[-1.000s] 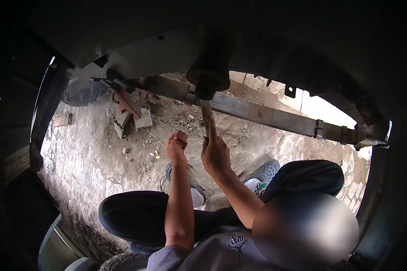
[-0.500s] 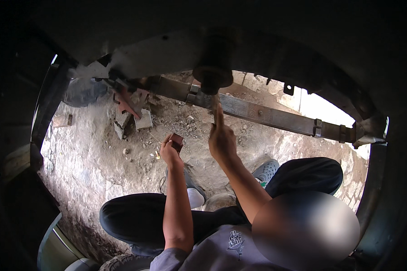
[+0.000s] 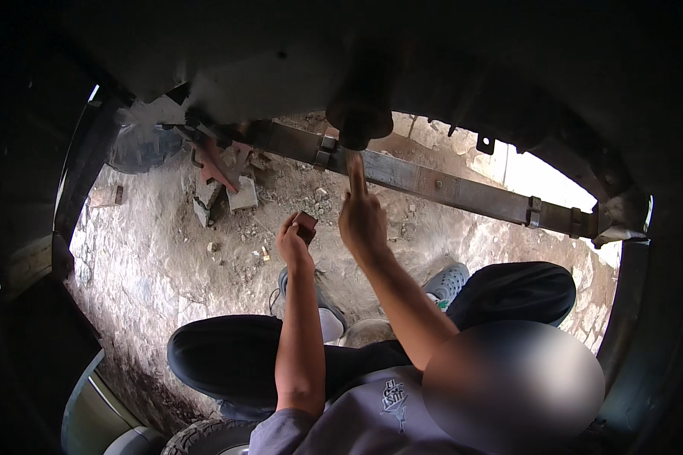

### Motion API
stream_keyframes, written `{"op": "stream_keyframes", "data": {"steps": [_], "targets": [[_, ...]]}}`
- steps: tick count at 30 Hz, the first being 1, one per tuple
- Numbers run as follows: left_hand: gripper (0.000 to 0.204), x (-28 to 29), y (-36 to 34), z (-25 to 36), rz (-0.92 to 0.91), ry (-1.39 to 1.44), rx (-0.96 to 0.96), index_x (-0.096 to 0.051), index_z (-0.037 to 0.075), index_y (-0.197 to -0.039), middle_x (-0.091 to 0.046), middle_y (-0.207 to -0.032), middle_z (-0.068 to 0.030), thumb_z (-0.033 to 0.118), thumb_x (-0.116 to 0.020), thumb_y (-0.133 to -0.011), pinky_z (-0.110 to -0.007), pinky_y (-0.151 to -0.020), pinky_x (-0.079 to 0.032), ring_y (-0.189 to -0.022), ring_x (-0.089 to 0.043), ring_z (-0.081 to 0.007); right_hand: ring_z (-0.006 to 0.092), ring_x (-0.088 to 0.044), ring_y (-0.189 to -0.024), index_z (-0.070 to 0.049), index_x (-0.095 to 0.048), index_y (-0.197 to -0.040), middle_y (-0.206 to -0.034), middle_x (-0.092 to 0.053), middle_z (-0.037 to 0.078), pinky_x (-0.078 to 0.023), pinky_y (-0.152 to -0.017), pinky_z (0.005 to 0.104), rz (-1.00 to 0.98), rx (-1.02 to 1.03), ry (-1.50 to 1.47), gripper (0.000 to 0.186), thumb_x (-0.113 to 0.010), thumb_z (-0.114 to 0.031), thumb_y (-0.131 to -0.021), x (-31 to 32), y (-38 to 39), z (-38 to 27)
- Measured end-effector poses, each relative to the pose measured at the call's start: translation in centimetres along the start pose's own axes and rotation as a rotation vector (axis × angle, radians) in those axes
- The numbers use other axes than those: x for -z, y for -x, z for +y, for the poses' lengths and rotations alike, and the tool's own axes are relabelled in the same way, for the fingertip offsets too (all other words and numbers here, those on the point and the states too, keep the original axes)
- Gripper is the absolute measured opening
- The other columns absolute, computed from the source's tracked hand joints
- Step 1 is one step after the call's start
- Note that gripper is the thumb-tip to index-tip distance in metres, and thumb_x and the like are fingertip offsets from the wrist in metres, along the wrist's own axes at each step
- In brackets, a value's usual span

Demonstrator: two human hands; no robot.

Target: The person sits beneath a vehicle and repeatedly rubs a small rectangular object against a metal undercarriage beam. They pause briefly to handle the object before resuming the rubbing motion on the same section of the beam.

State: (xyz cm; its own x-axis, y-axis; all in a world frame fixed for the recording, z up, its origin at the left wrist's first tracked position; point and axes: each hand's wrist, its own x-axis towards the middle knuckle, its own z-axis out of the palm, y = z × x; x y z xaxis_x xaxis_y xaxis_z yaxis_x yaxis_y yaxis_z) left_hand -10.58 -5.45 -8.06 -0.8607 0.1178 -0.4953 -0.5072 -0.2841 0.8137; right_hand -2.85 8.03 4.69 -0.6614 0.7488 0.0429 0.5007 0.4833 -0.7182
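Observation:
My left hand is closed around a small reddish-brown, flat square piece, held low over the dirt ground; its exact kind is unclear. With the index finger stretched upward and the other fingers curled, my right hand holds nothing that I can see. Its fingertip reaches the underside of a dark round stop hanging from the vehicle's underbody; whether it touches is hard to make out. Behind that finger runs a long metal leaf spring with clamps.
Dark body panels and a curved arch edge surround the opening. A reddish metal piece lies by broken stone blocks at far left. A tyre shows at the lower edge. My bent knees and shoes are below my forearms.
My right hand has shifted slightly left and down, its finger now plainer below the round stop. The left hand has risen a little and moved right with the reddish-brown piece.

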Motion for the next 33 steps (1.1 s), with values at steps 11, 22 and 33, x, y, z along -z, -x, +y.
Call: {"op": "stream_keyframes", "data": {"steps": [11,22,33], "targets": [[0.033,-0.1,0.1,-0.9,0.005,-0.028,0.062,-0.070,0.001,-0.126,-0.073,-0.115,-0.0125,0.002,-0.048,-0.101,-0.033,-0.074,-0.062,-0.091,-0.073,-0.0221,0.0478,-0.074,-0.087,-0.022,-0.016,-0.167,-0.102,-0.072,0.032,-0.059,-0.073,0.0575,-0.182,-0.138,0.164,0.075,-0.054,-0.013,-0.103,2.1,-5.5,-0.4],[0.033,2.7,0.2,-0.8,0.059,-0.001,0.012,-0.069,0.001,-0.127,-0.072,-0.116,-0.0129,0.003,-0.049,-0.102,-0.034,-0.074,-0.063,-0.095,-0.073,-0.0231,0.0464,-0.072,-0.082,-0.027,-0.013,-0.170,-0.103,-0.068,0.030,-0.060,-0.065,0.0545,-0.256,-0.026,0.524,0.077,-0.050,-0.009,-0.105,10.1,0.6,7.5],[0.031,-0.5,-0.1,-0.6,-0.002,0.028,0.068,-0.069,0.002,-0.126,-0.072,-0.116,-0.0139,0.005,-0.048,-0.103,-0.036,-0.077,-0.064,-0.096,-0.073,-0.0240,0.0477,-0.073,-0.084,-0.029,-0.009,-0.169,-0.111,-0.065,0.032,-0.061,-0.071,0.0568,-0.149,0.028,0.247,0.087,-0.052,-0.003,-0.098,1.3,-2.2,1.6]]}}
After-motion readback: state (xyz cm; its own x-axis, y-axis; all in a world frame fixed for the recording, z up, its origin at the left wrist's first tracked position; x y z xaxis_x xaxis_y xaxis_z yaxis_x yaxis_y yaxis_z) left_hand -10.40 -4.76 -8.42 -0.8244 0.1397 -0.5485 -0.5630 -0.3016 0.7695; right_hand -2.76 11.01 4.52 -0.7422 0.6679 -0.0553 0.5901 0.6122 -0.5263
